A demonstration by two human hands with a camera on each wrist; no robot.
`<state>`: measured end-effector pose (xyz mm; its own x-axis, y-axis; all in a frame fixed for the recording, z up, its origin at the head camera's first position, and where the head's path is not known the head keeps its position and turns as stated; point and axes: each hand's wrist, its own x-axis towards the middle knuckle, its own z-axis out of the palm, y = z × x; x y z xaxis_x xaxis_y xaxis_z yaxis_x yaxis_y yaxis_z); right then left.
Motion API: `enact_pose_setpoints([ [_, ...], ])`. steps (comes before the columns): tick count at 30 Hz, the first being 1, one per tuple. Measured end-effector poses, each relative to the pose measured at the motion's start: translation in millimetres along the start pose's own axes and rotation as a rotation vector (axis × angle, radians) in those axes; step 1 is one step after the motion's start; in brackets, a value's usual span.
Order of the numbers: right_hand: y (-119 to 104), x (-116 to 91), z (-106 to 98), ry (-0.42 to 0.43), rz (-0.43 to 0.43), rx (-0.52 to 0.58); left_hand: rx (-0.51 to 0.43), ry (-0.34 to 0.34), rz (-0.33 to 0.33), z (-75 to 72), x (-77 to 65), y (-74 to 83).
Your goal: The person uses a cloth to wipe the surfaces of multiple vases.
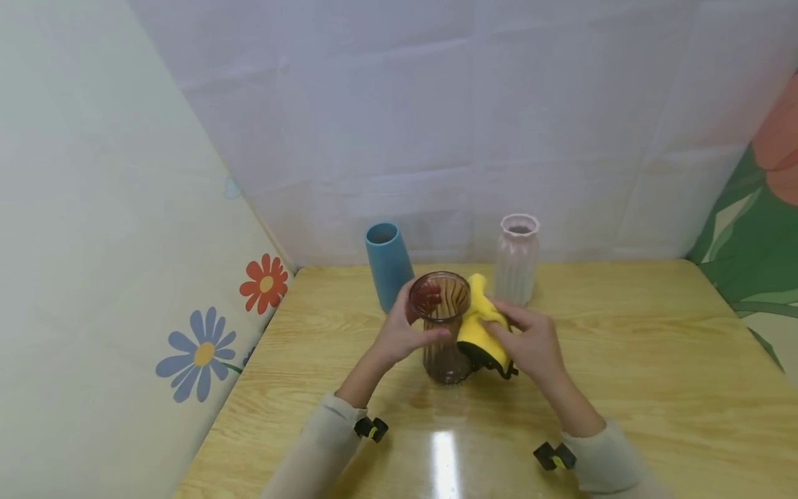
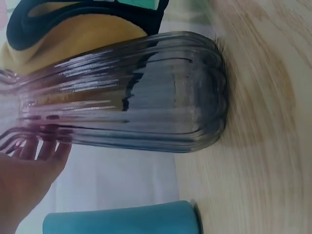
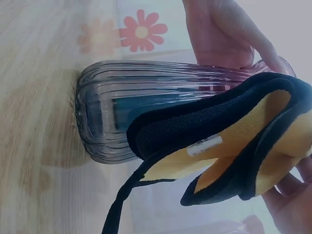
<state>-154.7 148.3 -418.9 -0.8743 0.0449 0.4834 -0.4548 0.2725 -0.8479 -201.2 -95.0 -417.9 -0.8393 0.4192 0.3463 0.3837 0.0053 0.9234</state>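
A purple-tinted ribbed glass vase (image 1: 445,364) stands upright on the table, its wide rim facing up. My left hand (image 1: 399,336) grips it around the neck from the left, thumb in front. Bunched in my right hand (image 1: 536,343) is a yellow cloth (image 1: 483,336) with black edging, held up to the vase's right side. The right wrist view shows the cloth's black trim (image 3: 195,122), a small white label (image 3: 204,145) and a hanging black strap (image 3: 117,207). Through the clear glass (image 2: 161,97) in the left wrist view, part of the cloth shows.
Behind my left hand stands a matte blue vase (image 1: 389,267). A pale pink-white ribbed vase (image 1: 516,267) is at the back right, beyond the cloth. The wood-grain table (image 1: 642,360) meets a white sheet (image 1: 399,138) at the back and a flower-patterned covering (image 1: 125,277) on the left.
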Motion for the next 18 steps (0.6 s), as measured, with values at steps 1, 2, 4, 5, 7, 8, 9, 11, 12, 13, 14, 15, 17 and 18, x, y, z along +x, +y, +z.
enact_pose_setpoints([
  [1,0.0,-0.1,0.6,-0.002,-0.002,-0.001,0.007,0.015,0.005,1.8,0.3,0.4],
  [2,0.5,-0.2,1.0,-0.005,-0.005,-0.001,0.019,0.029,0.008,3.3,0.6,0.5],
  [4,1.4,-0.7,2.4,-0.017,-0.005,0.0,0.046,0.05,0.011,4.7,0.7,0.5],
  [5,1.7,-1.1,3.3,-0.024,-0.003,0.005,0.06,0.061,0.009,4.7,0.3,0.4],
  [7,1.6,-2.3,4.7,-0.036,0.003,0.008,0.086,0.079,-0.001,4.7,-0.6,0.1],
  [8,1.7,-2.7,5.2,-0.04,0.003,0.007,0.097,0.085,-0.009,4.6,-0.7,-0.3],
  [9,1.8,-3.3,5.7,-0.042,0.007,-0.001,0.102,0.088,-0.017,4.6,-0.8,-0.4],
  [11,2.2,-4.3,6.3,-0.046,0.007,-0.015,0.123,0.098,-0.036,5.0,-0.8,-0.3],
  [12,2.7,-4.9,6.6,-0.046,0.005,-0.028,0.135,0.1,-0.045,5.3,-0.7,-0.4],
  [13,3.3,-5.3,6.9,-0.048,-0.001,-0.042,0.145,0.101,-0.052,5.7,-0.6,0.1],
  [14,4.2,-5.8,7.3,-0.051,-0.007,-0.055,0.155,0.102,-0.057,6.2,-0.4,0.3],
  [15,5.2,-6.2,7.5,-0.056,-0.014,-0.068,0.164,0.102,-0.059,6.7,-0.3,0.7],
  [17,6.6,-7.4,8.3,-0.074,-0.025,-0.077,0.181,0.105,-0.059,7.6,-0.2,1.7],
  [18,7.3,-8.0,8.8,-0.081,-0.031,-0.086,0.186,0.105,-0.055,7.8,-0.1,1.9],
])
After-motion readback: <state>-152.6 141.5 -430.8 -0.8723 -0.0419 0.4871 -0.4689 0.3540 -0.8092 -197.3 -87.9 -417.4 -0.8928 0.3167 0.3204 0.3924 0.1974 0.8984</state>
